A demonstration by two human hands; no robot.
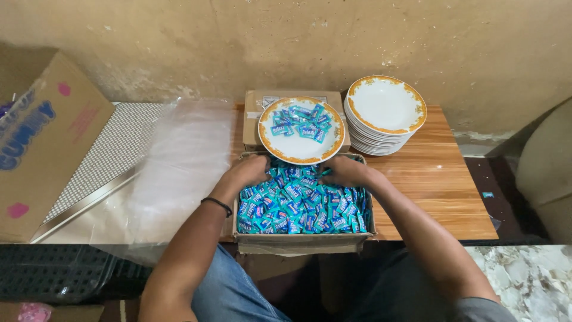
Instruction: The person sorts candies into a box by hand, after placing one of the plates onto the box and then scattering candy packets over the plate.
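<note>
Both hands, left hand [247, 171] and right hand [344, 172], fingers curled, dug into wrapped candies [304, 209] in cardboard box [301, 242]. Candies likely light, slippery, loose; scoop from beneath fingertips. Plate [301, 152] just beyond fingertips.

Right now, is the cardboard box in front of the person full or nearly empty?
Full. The cardboard box is packed to its rim with blue wrapped candies, and both hands, left hand and right hand, rest in them.

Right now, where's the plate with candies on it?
In the head view, the plate sits centre, on a closed box, just beyond the candy box that both hands reach into, left of the plate stack.
</note>
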